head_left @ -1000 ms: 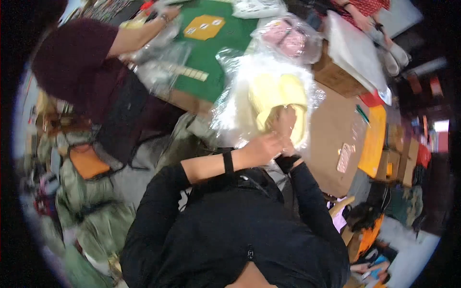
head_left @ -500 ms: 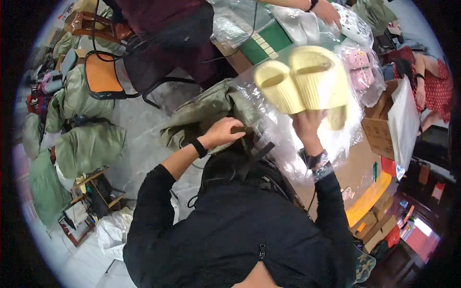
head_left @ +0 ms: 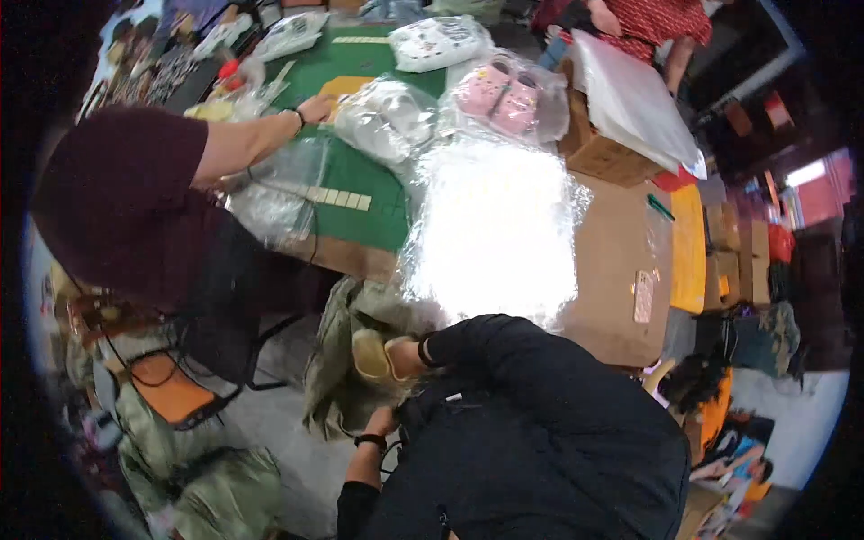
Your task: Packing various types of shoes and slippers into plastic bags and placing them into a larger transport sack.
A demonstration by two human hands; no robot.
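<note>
My right hand [head_left: 408, 358] reaches across my body and is closed on a pair of pale yellow slide slippers [head_left: 371, 354]. They are at the mouth of a dull green woven sack [head_left: 328, 364], partly inside it. My left hand [head_left: 383, 420], with a black wristband, is closed on the near edge of the sack; its fingertips are partly hidden. On the table beyond lies a stack of shiny clear plastic bags [head_left: 495, 229], bright with glare.
Bagged pink clogs [head_left: 504, 97], bagged white shoes [head_left: 387, 117] and a cardboard box [head_left: 607, 153] stand on the table [head_left: 621, 261]. A phone [head_left: 643, 297] lies near its right edge. At left, a co-worker in dark clothing [head_left: 135, 198] reaches over a green mat [head_left: 346, 171]. An orange chair [head_left: 171, 387] stands below.
My right hand has carried the yellow slippers from above the table down and left to the sack. My body has leaned over, and the view has shifted.
</note>
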